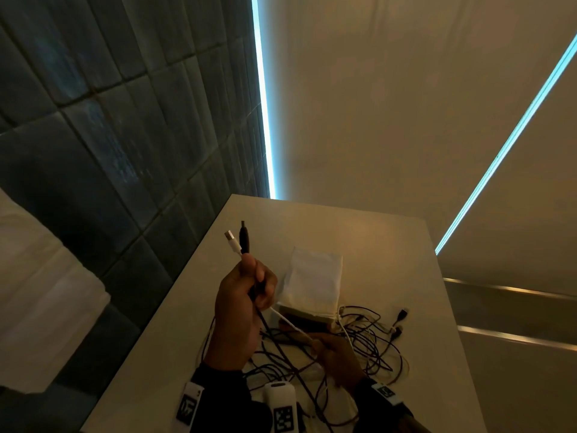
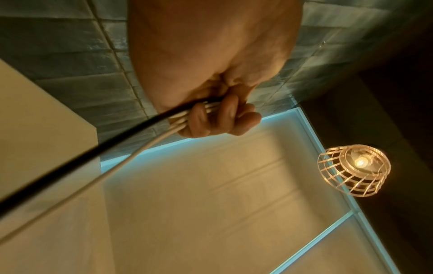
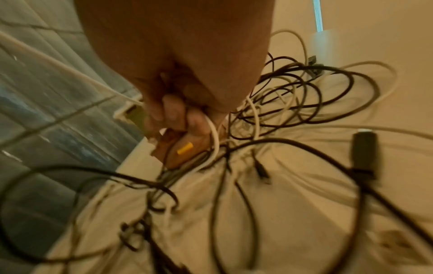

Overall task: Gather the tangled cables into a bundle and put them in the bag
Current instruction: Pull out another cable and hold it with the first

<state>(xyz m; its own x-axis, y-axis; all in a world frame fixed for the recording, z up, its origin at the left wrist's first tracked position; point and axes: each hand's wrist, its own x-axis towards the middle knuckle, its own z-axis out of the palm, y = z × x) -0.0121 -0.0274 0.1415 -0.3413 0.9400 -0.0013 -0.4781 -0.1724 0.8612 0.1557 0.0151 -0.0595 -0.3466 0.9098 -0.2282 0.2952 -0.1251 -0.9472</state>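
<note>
Above the table (image 1: 390,264), cable ends (image 1: 242,242) past left hand (image 1: 240,310) grip

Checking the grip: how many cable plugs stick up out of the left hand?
2: a white plug and a black plug side by side above the left hand. More plugs lie in the tangle on the table.

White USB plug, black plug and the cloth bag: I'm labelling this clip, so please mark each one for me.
white USB plug (image 1: 229,236): head view, on its metal tip above the left hand.
black plug (image 1: 244,237): head view, mid-body.
cloth bag (image 1: 313,281): head view, middle of the fabric.
</note>
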